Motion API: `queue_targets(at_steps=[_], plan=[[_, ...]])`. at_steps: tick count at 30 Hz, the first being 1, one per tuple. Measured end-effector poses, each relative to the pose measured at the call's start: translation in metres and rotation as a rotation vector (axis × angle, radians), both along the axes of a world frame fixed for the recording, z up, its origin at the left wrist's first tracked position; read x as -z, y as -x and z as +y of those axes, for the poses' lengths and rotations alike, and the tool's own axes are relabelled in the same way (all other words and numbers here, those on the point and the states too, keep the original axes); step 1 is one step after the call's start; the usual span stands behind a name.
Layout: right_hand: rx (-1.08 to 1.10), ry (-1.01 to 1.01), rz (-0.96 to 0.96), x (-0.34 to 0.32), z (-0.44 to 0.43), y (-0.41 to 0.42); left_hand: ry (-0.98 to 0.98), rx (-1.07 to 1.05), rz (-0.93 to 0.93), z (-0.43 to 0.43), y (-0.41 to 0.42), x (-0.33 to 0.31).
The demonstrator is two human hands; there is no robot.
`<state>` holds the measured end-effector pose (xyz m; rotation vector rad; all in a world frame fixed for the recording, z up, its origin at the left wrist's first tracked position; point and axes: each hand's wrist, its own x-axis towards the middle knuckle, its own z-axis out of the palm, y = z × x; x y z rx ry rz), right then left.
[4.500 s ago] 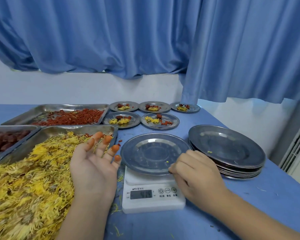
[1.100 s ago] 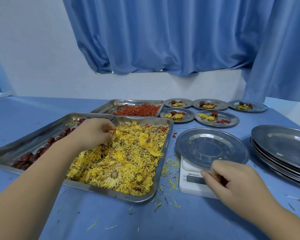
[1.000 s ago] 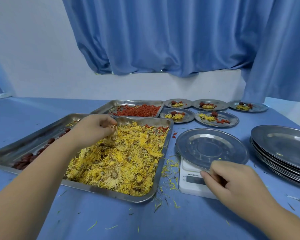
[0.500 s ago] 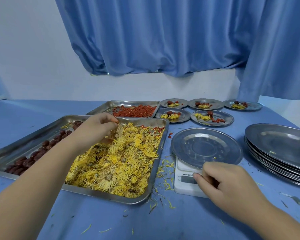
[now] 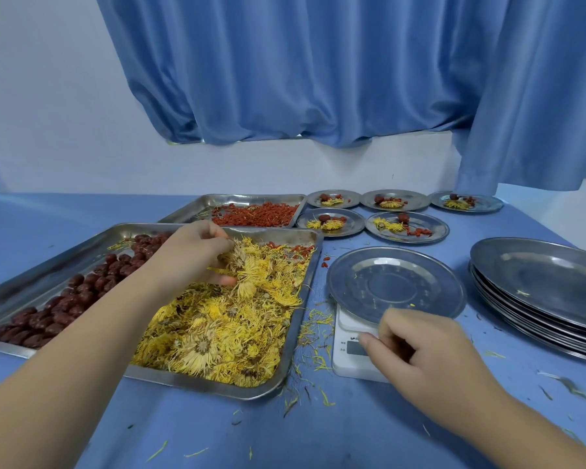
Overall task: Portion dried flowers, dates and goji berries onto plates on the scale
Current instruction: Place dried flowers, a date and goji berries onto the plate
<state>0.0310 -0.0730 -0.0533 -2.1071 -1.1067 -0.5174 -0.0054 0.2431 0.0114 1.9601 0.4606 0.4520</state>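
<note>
Left hand [image 5: 197,255] grips dried flowers [image 5: 247,270] in tray [image 5: 217,388] lying lengthwise away; clenched right hand [image 5: 430,353] rests on scale [image 5: 347,365].

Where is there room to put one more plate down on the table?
The biggest bare bit of table is far left, behind the date tray and left of the goji tray. Another lies at the near edge, in front of the flower tray. It is crowded around the scale, the stack of plates and the filled plates.
</note>
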Motion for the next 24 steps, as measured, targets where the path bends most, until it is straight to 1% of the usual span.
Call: queue_targets(at_steps=[3,5,6,8,11,13,16,18,21,24], plan=[[-0.070,-0.082,0.130,-0.013,0.029,0.006,0.087,0.045,-0.013,-0.003,0.001,0.000],[-0.092,-0.117,0.283,-0.024,0.057,0.006,0.126,0.068,-0.029,-0.006,0.002,0.000],[-0.088,-0.117,0.360,-0.029,0.072,0.003,0.141,0.079,-0.040,-0.008,0.003,-0.001],[-0.071,-0.087,0.431,-0.035,0.103,-0.005,0.173,0.099,-0.066,-0.010,0.005,-0.003],[-0.047,-0.041,0.452,-0.037,0.138,-0.011,0.254,0.134,-0.101,-0.009,0.010,-0.005],[-0.054,-0.046,0.465,-0.035,0.152,-0.013,0.294,0.151,-0.110,-0.007,0.013,-0.004],[-0.058,-0.093,0.435,-0.029,0.163,-0.016,0.331,0.127,-0.136,-0.001,0.018,-0.003],[-0.071,-0.089,0.437,-0.027,0.164,-0.016,0.352,0.089,-0.164,0.004,0.020,-0.003],[-0.078,-0.047,0.420,-0.026,0.163,-0.013,0.406,0.032,-0.224,0.008,0.020,-0.003],[-0.087,0.071,0.326,-0.030,0.154,-0.008,0.487,0.003,-0.275,0.008,0.019,-0.005]])
